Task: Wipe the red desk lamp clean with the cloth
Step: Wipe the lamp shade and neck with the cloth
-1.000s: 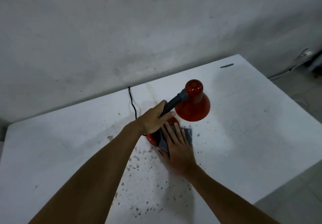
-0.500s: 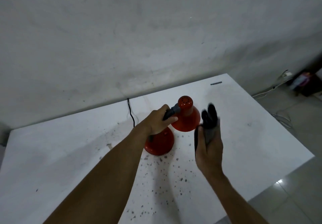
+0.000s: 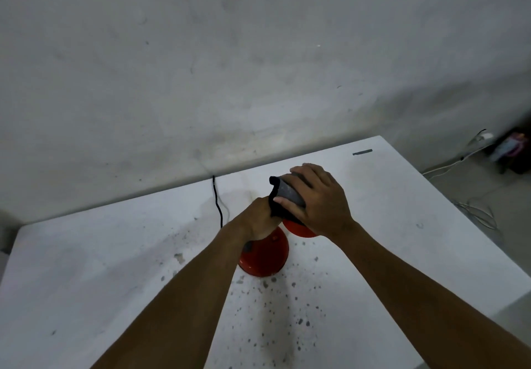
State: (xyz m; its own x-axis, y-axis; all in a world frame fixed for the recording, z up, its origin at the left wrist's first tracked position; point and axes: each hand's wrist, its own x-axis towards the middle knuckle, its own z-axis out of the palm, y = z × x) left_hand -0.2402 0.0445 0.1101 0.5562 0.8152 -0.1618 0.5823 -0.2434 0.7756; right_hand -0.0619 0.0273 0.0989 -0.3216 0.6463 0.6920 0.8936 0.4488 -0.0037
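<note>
The right hand [image 3: 319,202] is pressing the dark grey cloth [image 3: 283,196] over the shade of the red desk lamp [image 3: 265,256], fingers closed around the soft, folded fabric. The left hand [image 3: 260,222] is gripping the lamp's neck above the round base, which is standing on the white table [image 3: 86,268]. The step seems to be wiping the shade; next, I think, the cloth should be rubbing around the smooth, glossy, cone-shaped surface. Dark specks are lying on the table.
</note>
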